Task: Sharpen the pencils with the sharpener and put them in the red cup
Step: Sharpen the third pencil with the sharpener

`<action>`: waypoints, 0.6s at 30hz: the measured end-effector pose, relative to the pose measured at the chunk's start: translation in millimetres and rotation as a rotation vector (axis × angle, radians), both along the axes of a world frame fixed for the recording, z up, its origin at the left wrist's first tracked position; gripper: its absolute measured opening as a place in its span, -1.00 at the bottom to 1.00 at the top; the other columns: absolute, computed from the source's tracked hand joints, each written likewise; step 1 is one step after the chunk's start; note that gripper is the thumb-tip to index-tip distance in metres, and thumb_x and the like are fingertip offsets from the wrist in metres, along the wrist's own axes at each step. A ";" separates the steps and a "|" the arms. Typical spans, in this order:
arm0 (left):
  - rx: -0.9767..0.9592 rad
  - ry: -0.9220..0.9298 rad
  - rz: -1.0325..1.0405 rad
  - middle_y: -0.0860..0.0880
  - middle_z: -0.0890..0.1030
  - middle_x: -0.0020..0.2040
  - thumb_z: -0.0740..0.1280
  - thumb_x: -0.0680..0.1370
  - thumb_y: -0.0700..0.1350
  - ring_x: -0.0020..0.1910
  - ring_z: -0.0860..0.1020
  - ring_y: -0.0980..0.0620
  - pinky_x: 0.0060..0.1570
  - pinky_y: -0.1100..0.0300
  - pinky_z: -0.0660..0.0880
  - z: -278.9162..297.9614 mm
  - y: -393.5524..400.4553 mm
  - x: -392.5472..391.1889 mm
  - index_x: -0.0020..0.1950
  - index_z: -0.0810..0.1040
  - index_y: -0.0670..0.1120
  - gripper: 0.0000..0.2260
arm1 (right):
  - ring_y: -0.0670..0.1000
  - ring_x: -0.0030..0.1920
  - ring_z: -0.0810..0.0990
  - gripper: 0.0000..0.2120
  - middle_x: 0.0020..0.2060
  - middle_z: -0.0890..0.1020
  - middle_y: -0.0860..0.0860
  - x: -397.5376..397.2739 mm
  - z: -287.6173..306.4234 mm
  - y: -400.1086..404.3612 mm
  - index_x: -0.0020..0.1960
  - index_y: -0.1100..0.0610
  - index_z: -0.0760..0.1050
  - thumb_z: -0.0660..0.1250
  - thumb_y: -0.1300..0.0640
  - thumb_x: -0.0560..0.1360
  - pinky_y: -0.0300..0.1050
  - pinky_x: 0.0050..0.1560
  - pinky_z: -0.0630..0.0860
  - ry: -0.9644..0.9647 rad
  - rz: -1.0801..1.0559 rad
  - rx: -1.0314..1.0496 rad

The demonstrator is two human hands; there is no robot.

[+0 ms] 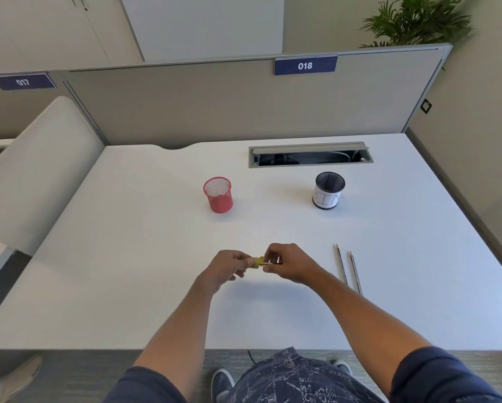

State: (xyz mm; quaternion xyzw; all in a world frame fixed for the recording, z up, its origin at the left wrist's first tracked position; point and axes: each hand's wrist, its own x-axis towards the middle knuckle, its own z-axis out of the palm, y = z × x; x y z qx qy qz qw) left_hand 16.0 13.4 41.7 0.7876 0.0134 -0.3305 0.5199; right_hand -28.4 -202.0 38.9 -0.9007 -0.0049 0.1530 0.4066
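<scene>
I see the left hand (pixel 228 264) with its grip clamped on the yellow sharpener (pixel 257 262), fingers curled round its left end. The right hand (pixel 287 264) meets it from the other side, its grip pinched together on a pencil (pixel 273 263) whose tip sits in the sharpener. Most of that pencil is hidden by the fingers. Both hands hover above the white tabletop (pixel 156 286).

To the right of the grip, two pencils (pixel 348 269) lie side by side on the tabletop, close together, points away from me. Beyond the grip and slightly left stands the red cup (pixel 218 196), upright. Beyond and to the right stands a black mesh cup (pixel 328 191) with a white label, well apart from the red cup.
</scene>
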 end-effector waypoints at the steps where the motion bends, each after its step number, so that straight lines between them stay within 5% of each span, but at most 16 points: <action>1: -0.005 0.001 0.003 -0.02 0.60 -0.23 0.47 0.50 -0.04 -0.25 0.57 0.05 -0.15 0.17 0.41 0.7 -0.7 -0.4 0.00 0.71 -0.11 -0.83 | -0.14 -0.29 0.53 -0.90 -0.26 0.62 -0.16 -0.3 -0.6 0.3 -0.09 -0.05 0.57 0.50 0.03 0.49 -0.16 -0.21 0.47 -0.019 -0.011 -0.018; 6: -0.022 -0.007 0.012 0.01 0.62 -0.21 0.50 0.46 -0.01 -0.21 0.57 0.05 -0.11 0.17 0.43 1.6 -1.6 0.4 0.02 0.72 -0.09 -0.79 | 0.00 -0.20 0.62 -0.91 -0.29 0.65 -0.10 2.3 1.6 4.8 -0.08 -0.01 0.63 0.42 -0.01 0.54 -0.06 -0.15 0.54 -0.023 -0.025 -0.101; 11: 0.008 -0.030 -0.044 0.09 0.68 -0.17 0.49 0.50 -0.08 -0.18 0.55 0.06 -0.10 0.17 0.44 3.8 1.0 2.5 0.02 0.73 -0.05 -0.87 | -0.12 -0.45 0.43 -0.71 -0.45 0.60 -0.04 3.6 1.5 3.3 -0.19 0.08 0.66 0.33 -0.03 0.60 -0.17 -0.29 0.40 0.127 0.003 0.041; 14: 0.025 -0.043 -0.081 0.14 0.69 -0.20 0.47 0.51 -0.09 -0.20 0.54 0.06 -0.14 0.19 0.42 6.2 -0.5 3.2 0.02 0.73 -0.07 -0.88 | -0.08 -0.44 0.41 -0.60 -0.48 0.53 -0.03 3.8 0.9 1.8 -0.22 0.07 0.66 0.25 -0.11 0.64 -0.15 -0.26 0.38 0.194 0.003 0.104; 18: 0.036 -0.066 -0.068 0.10 0.67 -0.21 0.47 0.50 -0.08 -0.22 0.55 0.07 -0.16 0.19 0.42 9.0 -2.4 6.0 -0.03 0.74 -0.04 -0.90 | -0.12 -0.40 0.47 -0.75 -0.43 0.58 -0.05 5.6 -0.2 -1.9 -0.08 0.01 0.63 0.30 -0.12 0.60 -0.19 -0.28 0.40 0.117 0.023 0.095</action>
